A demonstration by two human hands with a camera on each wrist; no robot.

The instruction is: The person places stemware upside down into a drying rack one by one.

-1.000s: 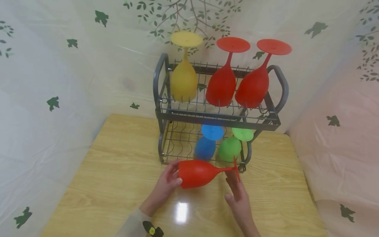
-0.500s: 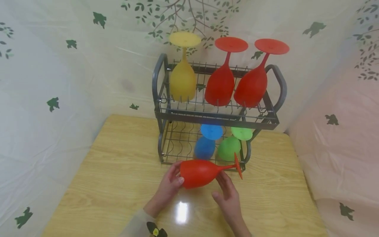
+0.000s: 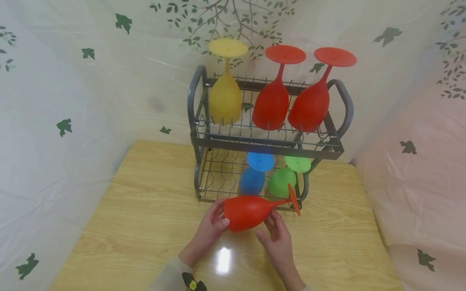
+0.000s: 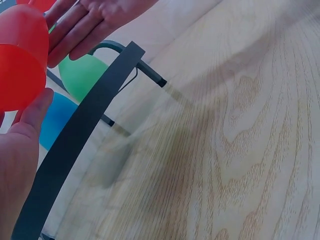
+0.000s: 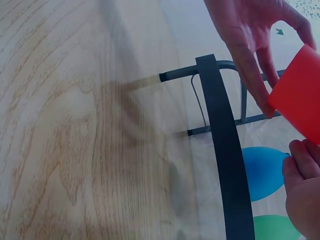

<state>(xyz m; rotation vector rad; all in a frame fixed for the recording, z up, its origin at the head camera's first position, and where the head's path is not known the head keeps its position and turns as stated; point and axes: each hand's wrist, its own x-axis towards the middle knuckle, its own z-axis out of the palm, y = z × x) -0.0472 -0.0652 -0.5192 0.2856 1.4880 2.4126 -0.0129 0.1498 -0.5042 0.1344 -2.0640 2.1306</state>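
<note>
A red plastic wine glass (image 3: 247, 213) lies on its side in the air in front of the rack, its foot pointing right and slightly up. My left hand (image 3: 205, 230) grips it at the rim of the bowl, thumb in front. In the right wrist view, fingers of the left hand (image 5: 252, 37) reach the rim from above. Under the narrow end of the bowl, my right hand (image 3: 279, 242) has its fingers extended, and their tips are partly hidden behind the glass. Seen from the left wrist, the right hand (image 4: 102, 20) has nearly straight fingers against the glass.
A two-tier dark dish rack (image 3: 267, 144) stands behind the hands. Upside down on top are a yellow glass (image 3: 225, 99) and two red ones (image 3: 271, 105). A blue glass (image 3: 252, 182) and a green glass (image 3: 282, 182) occupy the lower tier's right side. Everything stands on a wooden table (image 3: 145, 194).
My right hand has moved left from the foot of the glass to beneath the bowl. The glass has shifted slightly right, and its foot end has tipped up.
</note>
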